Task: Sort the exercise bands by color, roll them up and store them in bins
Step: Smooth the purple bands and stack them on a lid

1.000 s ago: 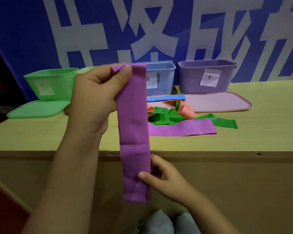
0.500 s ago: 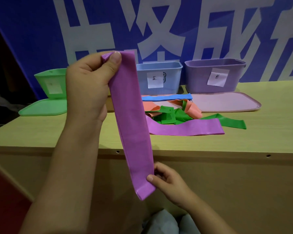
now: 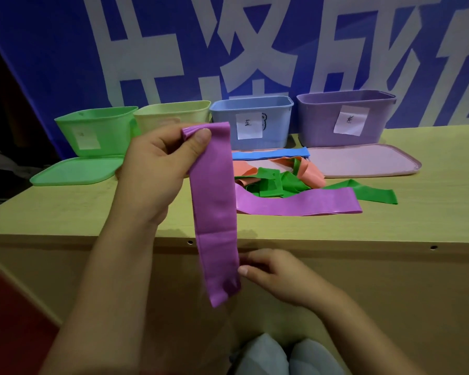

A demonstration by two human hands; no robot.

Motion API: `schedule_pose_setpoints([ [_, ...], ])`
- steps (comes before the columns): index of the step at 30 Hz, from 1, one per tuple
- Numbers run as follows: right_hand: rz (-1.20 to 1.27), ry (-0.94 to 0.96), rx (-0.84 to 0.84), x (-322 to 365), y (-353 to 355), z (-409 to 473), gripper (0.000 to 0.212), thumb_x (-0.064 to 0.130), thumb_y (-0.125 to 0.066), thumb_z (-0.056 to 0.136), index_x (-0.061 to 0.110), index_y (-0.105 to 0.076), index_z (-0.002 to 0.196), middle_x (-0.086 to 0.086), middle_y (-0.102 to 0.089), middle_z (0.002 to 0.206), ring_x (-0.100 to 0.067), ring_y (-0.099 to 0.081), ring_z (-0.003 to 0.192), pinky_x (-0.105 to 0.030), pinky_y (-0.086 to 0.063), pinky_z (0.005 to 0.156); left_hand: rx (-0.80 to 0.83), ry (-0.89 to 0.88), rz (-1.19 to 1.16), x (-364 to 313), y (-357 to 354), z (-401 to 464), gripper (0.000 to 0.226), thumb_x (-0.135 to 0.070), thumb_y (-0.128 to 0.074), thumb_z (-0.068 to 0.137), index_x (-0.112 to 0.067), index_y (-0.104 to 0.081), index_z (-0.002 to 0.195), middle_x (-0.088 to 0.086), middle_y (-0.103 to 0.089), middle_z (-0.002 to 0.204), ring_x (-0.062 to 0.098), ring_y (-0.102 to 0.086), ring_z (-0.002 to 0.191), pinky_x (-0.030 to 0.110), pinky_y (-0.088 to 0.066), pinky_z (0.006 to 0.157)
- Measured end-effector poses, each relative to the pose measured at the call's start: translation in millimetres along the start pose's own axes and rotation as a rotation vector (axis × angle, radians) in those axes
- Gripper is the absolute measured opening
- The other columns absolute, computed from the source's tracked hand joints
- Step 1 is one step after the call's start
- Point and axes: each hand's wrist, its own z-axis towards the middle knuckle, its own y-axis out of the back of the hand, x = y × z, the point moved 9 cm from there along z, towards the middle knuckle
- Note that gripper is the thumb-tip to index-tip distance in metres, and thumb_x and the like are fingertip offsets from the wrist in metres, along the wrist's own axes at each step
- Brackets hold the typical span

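A person held a purple exercise band (image 3: 214,201) upright in front of a pale wooden surface (image 3: 417,212). The left hand (image 3: 157,169) pinched the band's top end between thumb and curled fingers, raised in front of the bins. The right hand (image 3: 276,274) was lower and nearer, its thumb and fingers nipping the band's right edge close to the bottom end. The band's long axis ran almost straight down, leaning slightly to the right, so the free bottom end hung just left of the right hand, the nearer of the two to it. Rolling would most likely start there, from the bottom upward.

On the surface behind lay a loose pile: a second purple band (image 3: 298,203) stretched left to right, green bands (image 3: 276,182), an orange band (image 3: 309,171) and a blue band (image 3: 268,153). At the far edge stood four open bins in a row: green bin (image 3: 98,125), yellowish bin (image 3: 171,112), blue bin (image 3: 276,123) and purple bin (image 3: 320,123), the last on the far right.
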Motion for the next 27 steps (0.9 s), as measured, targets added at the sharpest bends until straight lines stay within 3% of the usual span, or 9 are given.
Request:
schedule_pose_setpoints([
  [1, -0.044, -0.001, 0.021, 9, 9, 1, 0.027, 0.033, -0.058, 0.091, 0.021, -0.066, 0.114, 0.015, -0.067, 0.104, 0.005, -0.059, 0.091, -0.018, -0.046, 0.083, -0.008, 0.004, -0.003, 3, 2, -2, 0.012, -0.023, -0.059, 0.087, -0.034, -0.064, 0.090, -0.014, -0.069, 0.082, -0.001, -0.065, 0.077, 0.018, -0.055, 0.068],
  [3, -0.082, -0.012, -0.029, 25, 34, 6, 0.027, 0.033, -0.060, 0.089, 0.020, -0.067, 0.113, 0.012, -0.068, 0.100, -0.002, -0.061, 0.090, -0.021, -0.047, 0.082, -0.027, 0.024, -0.044, 9, 4, -4, 0.021, -0.020, -0.062, 0.085, -0.034, -0.062, 0.100, -0.016, -0.072, 0.081, 0.002, -0.067, 0.084, 0.022, -0.055, 0.073],
  [6, -0.143, 0.007, -0.283, 51, 77, 28, 0.028, 0.028, -0.065, 0.086, 0.017, -0.066, 0.112, 0.006, -0.065, 0.097, -0.008, -0.058, 0.089, -0.023, -0.046, 0.081, -0.078, 0.055, -0.108, 20, 10, -9, 0.048, -0.013, -0.064, 0.083, -0.039, -0.048, 0.121, -0.013, -0.074, 0.081, 0.007, -0.069, 0.086, 0.022, -0.057, 0.072],
  [10, -0.392, -0.050, -0.309, 43, 83, 88, 0.046, 0.031, -0.065, 0.084, 0.016, -0.054, 0.126, -0.006, -0.056, 0.121, -0.023, -0.054, 0.108, -0.032, -0.044, 0.085, -0.163, 0.021, -0.057, 30, 19, -12, 0.037, -0.010, -0.065, 0.085, -0.039, -0.058, 0.108, -0.011, -0.072, 0.092, 0.008, -0.068, 0.083, 0.029, -0.058, 0.074],
  [15, -0.459, -0.134, -0.320, 27, 78, 118, 0.052, 0.037, -0.069, 0.079, 0.013, -0.050, 0.121, -0.008, -0.050, 0.121, -0.025, -0.053, 0.103, -0.035, -0.045, 0.081, -0.143, 0.033, -0.092, 49, 22, -13, 0.028, 0.000, -0.061, 0.085, -0.027, -0.070, 0.090, -0.022, -0.072, 0.082, -0.004, -0.064, 0.084, 0.015, -0.049, 0.077],
  [20, -0.520, -0.144, -0.292, 25, 72, 121, 0.049, 0.040, -0.071, 0.077, 0.010, -0.052, 0.111, -0.009, -0.048, 0.113, -0.025, -0.050, 0.098, -0.033, -0.041, 0.074, -0.105, 0.125, -0.153, 73, 14, -11, 0.025, -0.001, -0.060, 0.086, -0.022, -0.070, 0.093, -0.019, -0.073, 0.084, -0.002, -0.064, 0.085, 0.017, -0.050, 0.079],
  [22, -0.524, -0.129, -0.284, 27, 74, 123, 0.033, 0.037, -0.069, 0.079, 0.014, -0.056, 0.098, -0.006, -0.054, 0.103, -0.022, -0.051, 0.090, -0.031, -0.040, 0.068, -0.086, 0.168, -0.186, 81, 9, -13, 0.025, -0.004, -0.059, 0.088, -0.025, -0.071, 0.091, -0.015, -0.073, 0.087, 0.001, -0.063, 0.086, 0.020, -0.049, 0.079],
  [25, -0.331, -0.118, -0.239, 33, 83, 124, 0.021, 0.028, -0.067, 0.081, 0.019, -0.052, 0.070, 0.003, -0.054, 0.073, -0.015, -0.048, 0.072, -0.027, -0.037, 0.057, -0.069, 0.231, -0.193, 90, 5, -15, 0.035, -0.003, -0.055, 0.090, -0.031, -0.075, 0.085, -0.010, -0.073, 0.093, 0.003, -0.063, 0.084, 0.019, -0.048, 0.070],
  [27, -0.137, -0.117, -0.213, 40, 93, 122, 0.021, 0.021, -0.064, 0.082, 0.019, -0.051, 0.066, 0.003, -0.051, 0.067, -0.014, -0.047, 0.066, -0.026, -0.037, 0.056, -0.076, 0.256, -0.202, 93, 6, -15, 0.045, 0.003, -0.049, 0.090, -0.032, -0.076, 0.080, -0.008, -0.073, 0.093, 0.003, -0.062, 0.079, 0.016, -0.047, 0.064],
])
